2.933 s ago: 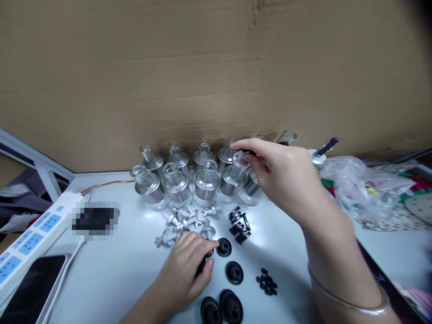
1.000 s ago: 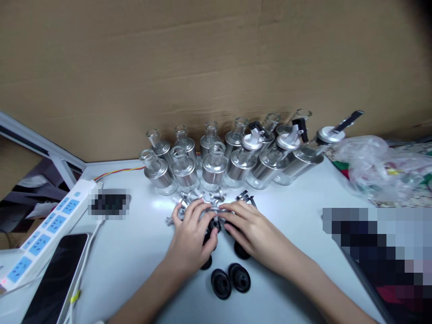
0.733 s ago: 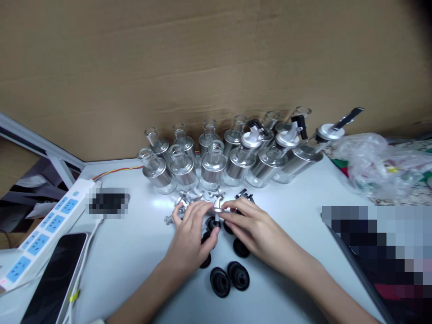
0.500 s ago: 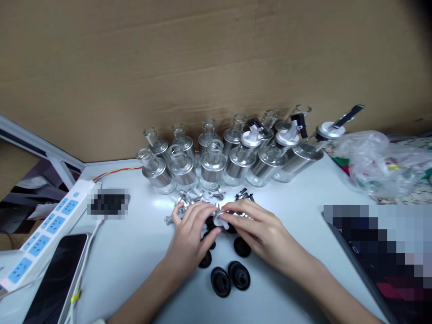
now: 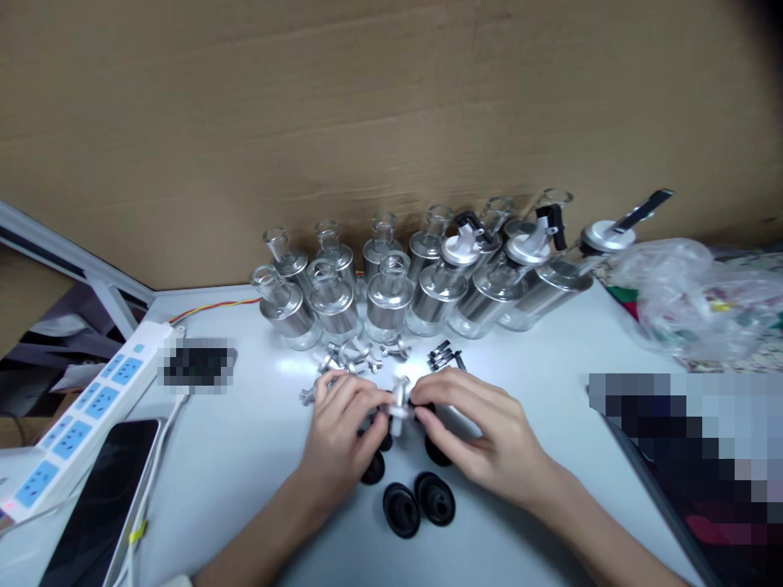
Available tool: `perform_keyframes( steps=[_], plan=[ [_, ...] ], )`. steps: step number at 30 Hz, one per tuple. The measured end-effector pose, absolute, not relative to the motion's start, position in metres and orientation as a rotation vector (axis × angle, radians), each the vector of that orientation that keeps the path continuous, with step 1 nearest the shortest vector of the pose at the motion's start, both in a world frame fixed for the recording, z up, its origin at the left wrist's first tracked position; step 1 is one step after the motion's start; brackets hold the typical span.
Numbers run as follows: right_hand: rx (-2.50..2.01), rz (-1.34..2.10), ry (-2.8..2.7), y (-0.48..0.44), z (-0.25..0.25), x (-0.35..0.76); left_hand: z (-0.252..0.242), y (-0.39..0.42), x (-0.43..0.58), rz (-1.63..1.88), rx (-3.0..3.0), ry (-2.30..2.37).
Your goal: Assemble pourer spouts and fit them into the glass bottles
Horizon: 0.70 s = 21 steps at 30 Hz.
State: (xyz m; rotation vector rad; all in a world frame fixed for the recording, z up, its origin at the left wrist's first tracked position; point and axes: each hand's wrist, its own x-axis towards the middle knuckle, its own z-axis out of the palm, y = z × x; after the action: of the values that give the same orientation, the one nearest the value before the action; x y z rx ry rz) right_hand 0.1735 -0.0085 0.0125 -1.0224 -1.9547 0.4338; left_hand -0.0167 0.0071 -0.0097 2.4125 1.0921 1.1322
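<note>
Though blurry, silver spout (image 5: 400, 412) between both grips (image 5: 346, 424) (image 5: 483, 428)

The left hand (image 5: 348, 424) holds a blurred silver part (image 5: 400, 408) over the bench (image 5: 238, 465), the right hand (image 5: 495, 432) close beside it. Glass bottles (image 5: 390, 306) stand in two rows behind.

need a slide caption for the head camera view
A silvery spout piece between left hand and right hand, before two rows of glass bottles.

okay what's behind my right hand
Beyond your right hand, black parts show; below its thumb, part of a black disc. The hand covers the rest of that disc and whatever else lies there.
</note>
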Motion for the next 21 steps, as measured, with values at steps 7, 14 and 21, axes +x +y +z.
perform_keyframes(
  steps=[7,14,21],
  plan=[
    [-1.197,0.743,-1.832,-0.004,0.012,0.176,-0.006,0.004,-0.017,1.12,2.472,1.059],
    [-1.328,0.844,-1.702,-0.002,0.011,0.18,-0.008,0.005,-0.017,1.009,2.486,0.865],
    [-1.369,1.03,-1.747,0.003,0.02,0.199,-0.007,0.005,-0.016,0.987,2.548,0.891]
  ],
)
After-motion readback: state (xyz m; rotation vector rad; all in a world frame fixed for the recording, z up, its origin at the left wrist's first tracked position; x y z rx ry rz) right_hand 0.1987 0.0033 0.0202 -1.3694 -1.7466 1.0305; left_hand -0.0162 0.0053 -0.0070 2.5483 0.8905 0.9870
